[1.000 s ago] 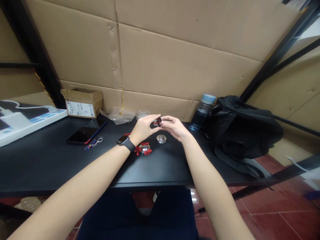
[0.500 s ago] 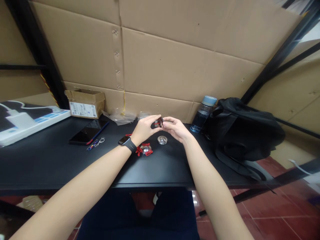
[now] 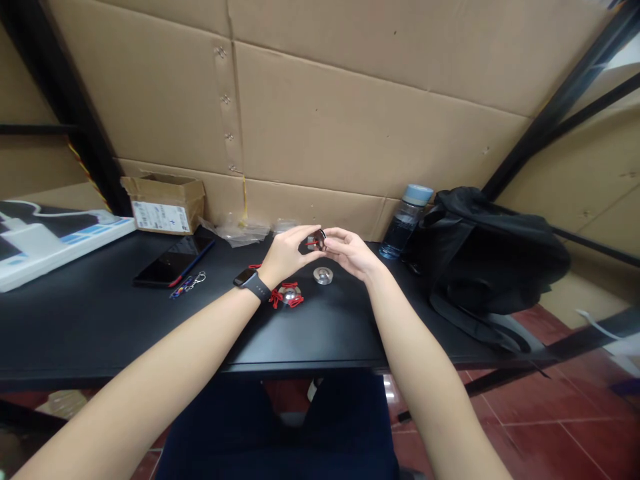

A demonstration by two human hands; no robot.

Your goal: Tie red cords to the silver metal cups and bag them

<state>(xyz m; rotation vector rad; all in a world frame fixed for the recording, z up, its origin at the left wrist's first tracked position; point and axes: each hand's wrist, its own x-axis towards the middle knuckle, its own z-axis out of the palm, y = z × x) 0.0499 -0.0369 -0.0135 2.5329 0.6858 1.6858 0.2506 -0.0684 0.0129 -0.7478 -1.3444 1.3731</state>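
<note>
Both of my hands meet above the black desk (image 3: pixel 100 320), pinching one small round metal piece with red cord on it (image 3: pixel 317 241). My left hand (image 3: pixel 286 256), with a dark watch on its wrist, has its fingertips closed on the piece from the left. My right hand (image 3: pixel 350 253) grips it from the right with curled fingers. Just below them a silver metal dome (image 3: pixel 323 275) sits on the desk. A second silver piece tangled in red cord (image 3: pixel 287 296) lies beside my left wrist.
A dark phone (image 3: pixel 167 261), a pen and a keyring (image 3: pixel 187 285) lie to the left. A small cardboard box (image 3: pixel 163 203) and clear plastic bags (image 3: pixel 237 232) stand at the back. A blue-capped bottle (image 3: pixel 404 223) and a black backpack (image 3: pixel 490 247) occupy the right.
Both hands stay pinched on the small piece and turn it slightly. The view has shifted a little; nothing on the desk has moved.
</note>
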